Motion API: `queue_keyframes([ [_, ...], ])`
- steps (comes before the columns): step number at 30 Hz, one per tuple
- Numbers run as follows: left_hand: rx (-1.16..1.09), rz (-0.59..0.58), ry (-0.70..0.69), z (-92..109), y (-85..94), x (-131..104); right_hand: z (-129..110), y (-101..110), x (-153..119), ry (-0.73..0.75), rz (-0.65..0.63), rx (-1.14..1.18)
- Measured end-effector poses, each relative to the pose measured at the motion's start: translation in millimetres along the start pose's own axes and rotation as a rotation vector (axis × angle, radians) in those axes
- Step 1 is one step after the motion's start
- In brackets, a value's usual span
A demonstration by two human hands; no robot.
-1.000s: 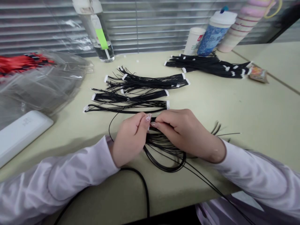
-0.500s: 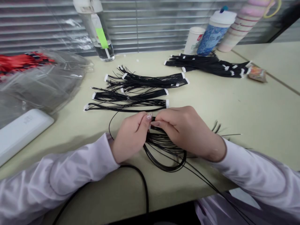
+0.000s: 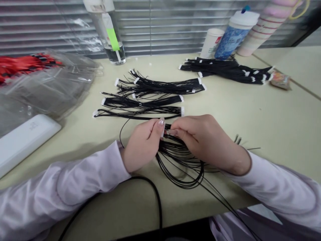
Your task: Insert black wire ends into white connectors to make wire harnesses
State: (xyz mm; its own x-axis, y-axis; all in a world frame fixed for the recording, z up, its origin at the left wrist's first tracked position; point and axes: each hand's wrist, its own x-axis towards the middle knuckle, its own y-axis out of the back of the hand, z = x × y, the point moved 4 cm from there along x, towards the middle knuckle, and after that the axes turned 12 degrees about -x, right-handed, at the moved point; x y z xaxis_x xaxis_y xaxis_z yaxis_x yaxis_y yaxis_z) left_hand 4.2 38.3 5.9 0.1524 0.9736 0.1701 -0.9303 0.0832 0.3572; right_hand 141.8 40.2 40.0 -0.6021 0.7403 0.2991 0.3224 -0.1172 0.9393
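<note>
My left hand point(image 3: 144, 144) is closed on a white connector point(image 3: 163, 131), its thumb on top. Black wires point(image 3: 180, 180) run out of the connector to the right and curve in loops beneath my hands. Beside it my right hand point(image 3: 208, 142) pinches at the wires close to the connector's right side; what exactly lies between thumb and forefinger is partly hidden, though it looks like a thin black wire. Just beyond my hands lie black wire harnesses point(image 3: 155, 111) with white connectors at their ends.
More black harnesses point(image 3: 225, 69) lie in a heap at the back right, near a snack packet point(image 3: 280, 80), a white cup point(image 3: 212, 43) and a blue cup point(image 3: 234, 36). A clear bottle point(image 3: 114, 40) stands by the blinds. Plastic bags point(image 3: 65, 87) and a white device point(image 3: 27, 142) are left.
My right fingers have drawn slightly away from the connector, opening a small gap beside it. The whole view has shifted a little; my left hand still holds the connector.
</note>
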Motion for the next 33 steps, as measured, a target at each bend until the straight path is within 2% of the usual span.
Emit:
queue_keyframes([
  [2, -0.037, 0.066, 0.077, -4.6, 2.9, 0.4, 3.8, 3.5, -0.6, -0.041, 0.025, 0.037],
  [4, -0.057, 0.081, 0.108, -7.0, 3.9, 0.7, 6.6, 5.7, -1.3, -0.075, 0.040, 0.077],
  [8, -0.019, -0.004, -0.014, -1.8, 1.3, 0.6, 3.9, 4.2, -1.5, -0.048, 0.025, 0.074],
  [12, -0.014, -0.021, -0.064, 1.6, 0.1, -0.5, 2.4, 1.0, -0.7, -0.067, 0.017, 0.037],
  [33, 0.041, -0.039, -0.035, 3.6, -0.3, -0.4, 0.7, -1.8, 1.0, -0.087, -0.029, 0.043],
])
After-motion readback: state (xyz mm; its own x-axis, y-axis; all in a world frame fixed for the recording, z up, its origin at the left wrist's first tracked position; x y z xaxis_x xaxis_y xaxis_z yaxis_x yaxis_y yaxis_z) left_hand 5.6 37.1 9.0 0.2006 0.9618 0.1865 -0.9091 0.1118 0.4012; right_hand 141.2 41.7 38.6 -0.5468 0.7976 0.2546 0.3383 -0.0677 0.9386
